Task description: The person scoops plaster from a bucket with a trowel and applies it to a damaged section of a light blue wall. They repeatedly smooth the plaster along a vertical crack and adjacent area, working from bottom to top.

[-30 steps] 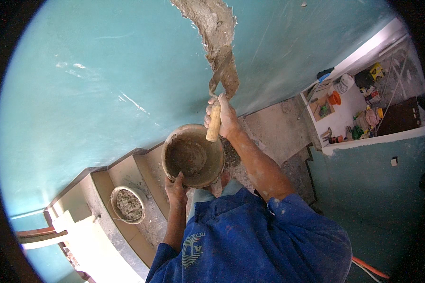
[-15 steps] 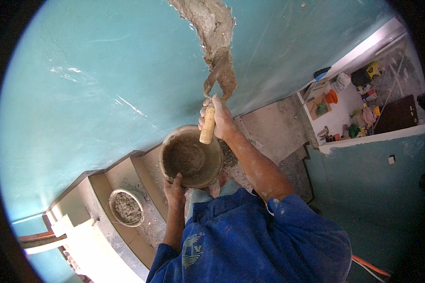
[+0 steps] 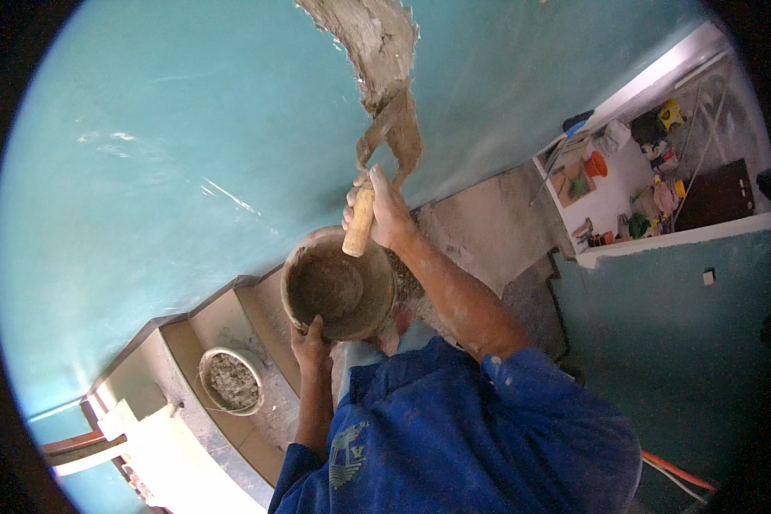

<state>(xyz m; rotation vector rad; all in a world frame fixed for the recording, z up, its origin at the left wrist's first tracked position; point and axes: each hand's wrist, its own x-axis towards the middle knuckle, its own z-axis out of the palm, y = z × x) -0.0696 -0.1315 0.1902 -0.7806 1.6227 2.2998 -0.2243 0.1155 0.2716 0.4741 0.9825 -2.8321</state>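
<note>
My right hand is wrapped round the wooden handle of a trowel. The trowel's mortar-coated blade lies against the lower end of a rough grey mortar strip that runs down the blue-green wall. Below the trowel, my left hand grips the near rim of a round, mortar-smeared bowl, thumb over the edge. The bowl is tilted, and a thin layer of grey mortar coats its inside. Parts of the left fingers are hidden beneath it.
Stairs descend at the left, where a bucket of grey mortar stands on a step. A landing lies to the right. Beyond a low wall, a lower area holds an orange bucket and assorted items.
The trowel and my right hand have shifted slightly left and up in the picture. The whole view has moved a little too. Both hands keep their holds.
</note>
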